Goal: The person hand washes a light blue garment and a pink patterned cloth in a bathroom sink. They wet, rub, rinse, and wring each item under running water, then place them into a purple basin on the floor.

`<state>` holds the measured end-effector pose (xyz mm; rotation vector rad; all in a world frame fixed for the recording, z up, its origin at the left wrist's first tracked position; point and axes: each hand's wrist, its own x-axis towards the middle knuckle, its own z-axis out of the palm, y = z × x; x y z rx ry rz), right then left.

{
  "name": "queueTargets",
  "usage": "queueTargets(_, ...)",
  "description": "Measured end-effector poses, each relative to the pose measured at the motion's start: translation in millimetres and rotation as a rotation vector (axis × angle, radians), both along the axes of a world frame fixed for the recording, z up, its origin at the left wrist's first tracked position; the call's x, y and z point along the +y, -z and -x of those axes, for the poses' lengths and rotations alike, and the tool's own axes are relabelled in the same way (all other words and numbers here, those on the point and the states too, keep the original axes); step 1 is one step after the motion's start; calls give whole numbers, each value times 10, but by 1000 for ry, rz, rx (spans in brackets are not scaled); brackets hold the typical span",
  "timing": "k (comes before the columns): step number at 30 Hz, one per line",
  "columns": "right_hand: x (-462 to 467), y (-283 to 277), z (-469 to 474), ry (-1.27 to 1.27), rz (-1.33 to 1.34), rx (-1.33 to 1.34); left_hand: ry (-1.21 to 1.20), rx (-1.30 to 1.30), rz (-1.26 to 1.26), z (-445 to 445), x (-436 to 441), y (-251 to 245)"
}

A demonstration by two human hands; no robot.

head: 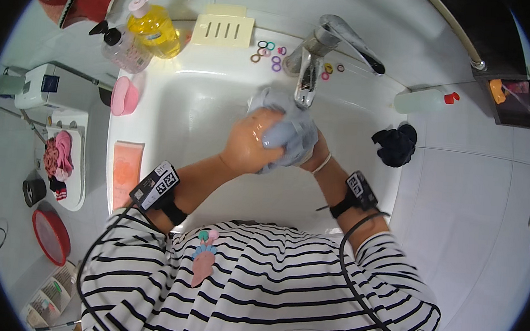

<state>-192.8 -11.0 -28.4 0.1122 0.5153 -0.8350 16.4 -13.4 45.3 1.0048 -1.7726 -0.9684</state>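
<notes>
A wet grey-blue cloth [294,156] is bunched between my two hands above the washbasin [193,127], just below the spout of the chrome faucet [306,82]. My left hand [252,141] grips it from the left, skin wet and shiny. A smooth pale-blue patch [280,135] shows between that hand's thumb and fingers; whether it is a bar of soap or taut cloth, I cannot tell. From the right, my right hand [320,155] holds the cloth, its fingers mostly hidden behind the folds. The cloth is slightly blurred.
Along the basin's back rim stand a pump bottle [127,49], a yellow liquid bottle [156,31], a cream soap dish [222,29] and several hair ties [273,56]. A pink cup [124,97] and tube [127,168] line the left rim. Dark fabric [395,144] hangs at right.
</notes>
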Motion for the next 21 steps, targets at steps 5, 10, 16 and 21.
queueTargets(5,-365,-73,23,-314,89,190,213,-276,300,-84,55,-235)
queueTargets(10,-496,-266,79,-511,232,352,448,-306,354,24,-11,-313)
queueTargets(16,-259,-486,13,-310,339,277,538,-262,482,30,-54,-247)
queueTargets(21,-20,-447,109,-215,654,342,665,-301,428,-128,-62,-242)
